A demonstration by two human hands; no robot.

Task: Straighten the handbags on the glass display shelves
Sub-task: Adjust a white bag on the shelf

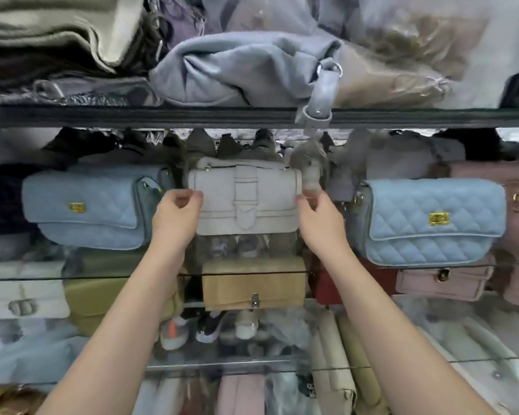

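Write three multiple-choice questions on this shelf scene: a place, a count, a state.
1. Where is the tan bag relative to the white handbag? A above B below C left
2. How many blue quilted bags flank it? A one B three C two
3. The white handbag is: A held by both hands B held by one hand C untouched

Answers: 1 B, it shows directly underneath. 2 C, one on each side. 3 A, the left hand and right hand grip its ends.

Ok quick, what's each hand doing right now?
Left hand: grips the left end of the white handbag.
Right hand: grips its right end.
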